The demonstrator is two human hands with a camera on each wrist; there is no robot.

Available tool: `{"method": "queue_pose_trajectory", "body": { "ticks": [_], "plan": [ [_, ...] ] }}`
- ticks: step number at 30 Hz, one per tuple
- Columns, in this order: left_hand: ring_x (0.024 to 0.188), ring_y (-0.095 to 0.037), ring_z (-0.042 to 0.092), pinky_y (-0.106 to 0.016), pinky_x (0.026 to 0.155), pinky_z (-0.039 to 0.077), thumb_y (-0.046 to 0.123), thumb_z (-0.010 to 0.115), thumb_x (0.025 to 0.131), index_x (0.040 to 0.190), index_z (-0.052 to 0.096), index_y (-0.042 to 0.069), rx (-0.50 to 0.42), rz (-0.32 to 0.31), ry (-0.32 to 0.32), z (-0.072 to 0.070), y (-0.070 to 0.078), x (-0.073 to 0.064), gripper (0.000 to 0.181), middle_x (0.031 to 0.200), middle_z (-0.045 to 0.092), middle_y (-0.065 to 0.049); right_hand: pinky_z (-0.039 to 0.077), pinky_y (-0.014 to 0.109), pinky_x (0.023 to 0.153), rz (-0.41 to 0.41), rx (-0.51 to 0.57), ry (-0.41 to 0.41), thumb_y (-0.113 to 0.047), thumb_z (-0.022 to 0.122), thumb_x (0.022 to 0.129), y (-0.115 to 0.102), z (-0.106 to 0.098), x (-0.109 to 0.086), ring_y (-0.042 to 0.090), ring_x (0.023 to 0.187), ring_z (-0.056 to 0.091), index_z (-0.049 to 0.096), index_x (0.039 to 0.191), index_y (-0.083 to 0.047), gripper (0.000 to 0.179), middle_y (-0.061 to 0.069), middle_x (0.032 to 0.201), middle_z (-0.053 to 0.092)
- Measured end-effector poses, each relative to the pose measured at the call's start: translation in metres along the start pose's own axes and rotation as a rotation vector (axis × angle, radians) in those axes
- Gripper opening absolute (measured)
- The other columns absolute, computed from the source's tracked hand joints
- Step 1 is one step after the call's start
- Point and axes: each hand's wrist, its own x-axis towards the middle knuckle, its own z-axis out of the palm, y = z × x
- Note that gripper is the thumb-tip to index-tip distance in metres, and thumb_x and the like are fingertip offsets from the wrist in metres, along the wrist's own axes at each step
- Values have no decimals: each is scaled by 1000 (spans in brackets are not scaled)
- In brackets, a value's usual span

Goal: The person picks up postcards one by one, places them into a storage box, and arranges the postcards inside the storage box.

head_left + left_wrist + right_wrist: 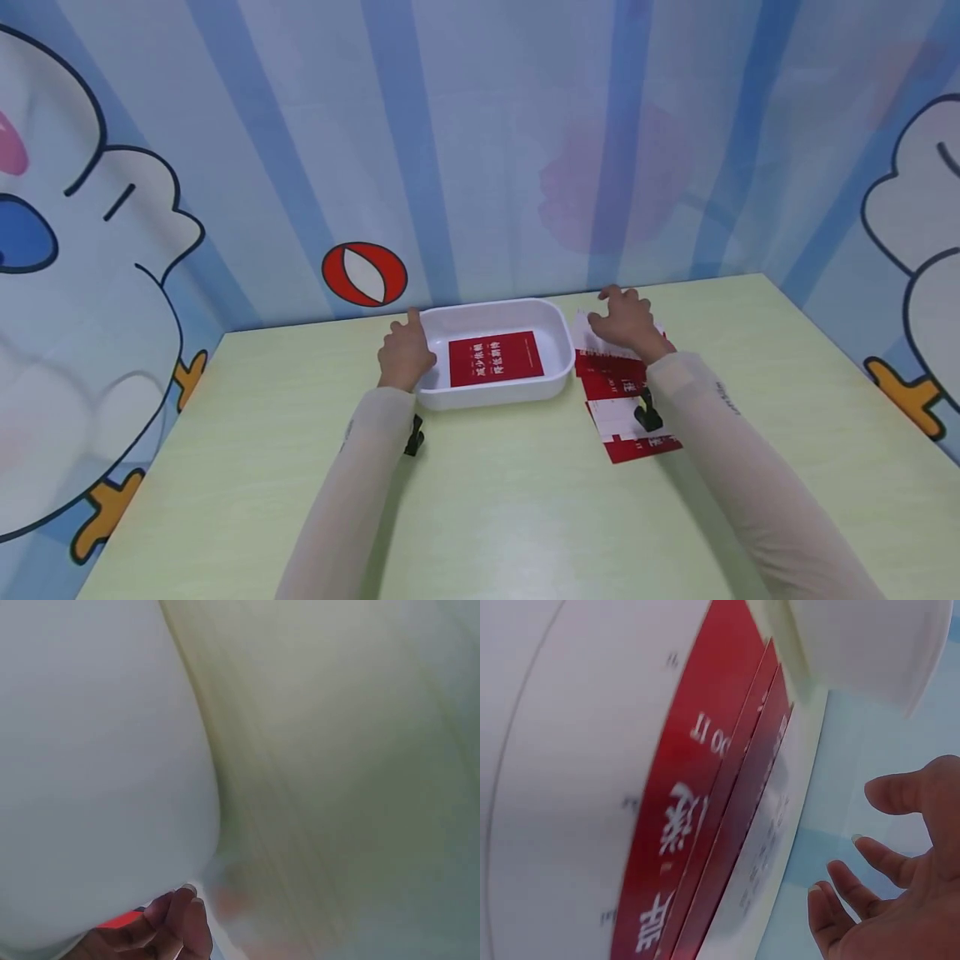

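Observation:
My left hand (406, 354) grips the left end of a white plastic tray (491, 398), with its fingers along the outer side; in the left wrist view the fingertips (191, 900) show at the tray's wall (105, 765). Inside the tray lies one red card (496, 359) with white lettering. To the right, my right hand (628, 319) hovers over the far end of a row of overlapping red and white cards (611, 385). Its fingers are spread and loosely bent with nothing between them, as the right wrist view shows, above the printed cards (682, 795).
The pale yellow-green table (495, 500) ends at the back against a blue-striped cloth backdrop (495, 167) with cartoon figures. Tray and cards both lie close to that back edge, the cards just right of the tray.

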Motion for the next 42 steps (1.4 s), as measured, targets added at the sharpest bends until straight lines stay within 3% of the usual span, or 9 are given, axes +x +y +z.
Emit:
{"method": "queue_pose_trajectory", "body": {
  "ticks": [11, 25, 42],
  "plan": [
    [124, -36, 54, -56, 102, 51, 16, 76, 83, 151, 27, 10, -45, 13, -7, -2, 2, 0, 84, 139, 49, -20, 37, 68, 108, 46, -192, -17, -38, 61, 89, 27, -8, 5, 54, 127, 34, 33, 145, 7, 76, 38, 137, 36],
    [124, -36, 55, -58, 104, 49, 14, 74, 84, 153, 25, 10, -85, 8, -25, -6, 1, -1, 84, 140, 49, -20, 35, 69, 110, 88, -178, -178, -41, 69, 83, 44, -20, 11, 56, 127, 29, 25, 148, 9, 93, 39, 137, 34],
    [124, -35, 56, -55, 103, 50, 13, 76, 83, 153, 25, 10, -72, 18, -34, -5, 1, -1, 86, 141, 49, -20, 45, 62, 104, 136, -161, -202, -40, 76, 79, 52, -21, 15, 51, 120, 31, 33, 142, 5, 89, 34, 132, 34]
  ]
}}
